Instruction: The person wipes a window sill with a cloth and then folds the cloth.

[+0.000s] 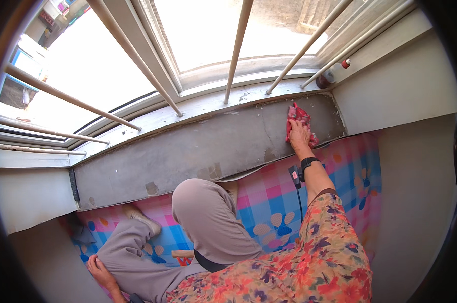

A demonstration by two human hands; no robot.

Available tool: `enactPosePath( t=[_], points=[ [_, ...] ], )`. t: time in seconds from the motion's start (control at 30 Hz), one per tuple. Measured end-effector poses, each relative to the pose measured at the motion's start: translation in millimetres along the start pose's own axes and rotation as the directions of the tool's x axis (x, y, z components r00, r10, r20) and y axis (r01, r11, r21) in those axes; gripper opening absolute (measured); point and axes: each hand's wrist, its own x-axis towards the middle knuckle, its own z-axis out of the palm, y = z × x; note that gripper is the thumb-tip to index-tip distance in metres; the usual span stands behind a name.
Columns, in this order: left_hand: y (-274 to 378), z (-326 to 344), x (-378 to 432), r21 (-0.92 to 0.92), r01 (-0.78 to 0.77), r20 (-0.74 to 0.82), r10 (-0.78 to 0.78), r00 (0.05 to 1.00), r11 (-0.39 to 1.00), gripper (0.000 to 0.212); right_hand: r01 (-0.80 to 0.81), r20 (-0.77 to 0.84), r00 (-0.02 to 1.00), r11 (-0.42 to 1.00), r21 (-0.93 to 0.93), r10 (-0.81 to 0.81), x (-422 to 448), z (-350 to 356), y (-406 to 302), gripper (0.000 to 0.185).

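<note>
My right hand (300, 133) presses a crumpled red and pink patterned cloth (299, 113) onto the grey window sill (198, 140), near its right end. A black band is on that wrist. My left hand (99, 269) rests on my left thigh at the lower left, with nothing seen in it. Darker patches and a thin crack mark the sill, and light flecks lie along its right end.
Several upright bars (239, 53) stand in the white window frame behind the sill. A bottle with a red cap (325, 79) is in the right corner. Below the sill lies a checked pink and blue sheet (274, 212). A small black device (295, 176) with a cable hangs beside my right wrist.
</note>
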Motion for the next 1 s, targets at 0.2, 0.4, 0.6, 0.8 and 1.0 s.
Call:
enactPosePath(
  t=[0.2, 0.4, 0.6, 0.8, 1.0],
  points=[
    [0.3, -1.2, -2.0, -0.006, 0.055, 0.016, -0.055, 0.998, 0.998, 0.022, -0.274, 0.147, 0.950, 0.961, -0.028, 0.275, 39.8, -2.9, 25.6, 0.044],
    [3.6, 0.0, 1.7, -0.004, 0.030, 0.024, -0.030, 0.999, 1.000, 0.022, -0.051, 0.098, 0.994, 0.998, 0.034, 0.047, 63.2, -7.1, -52.5, 0.037],
    [6.4, -1.4, 6.9, -0.057, 0.064, 0.016, -0.064, 0.998, 0.996, 0.019, 0.006, 0.131, 0.991, 0.999, 0.037, -0.010, 35.4, -20.0, -146.2, 0.040],
    [-1.5, -8.0, 2.3, -0.102, 0.054, -0.020, -0.056, 0.998, 0.993, 0.018, 0.425, 0.137, 0.894, 0.904, 0.042, -0.426, -28.1, -25.2, -256.1, 0.051],
    [-6.1, -10.8, 0.5, -0.146, 0.023, -0.040, -0.029, 0.999, 0.989, 0.019, 0.760, 0.167, 0.627, 0.645, 0.080, -0.760, -73.2, -35.7, -372.1, 0.051]
  ],
)
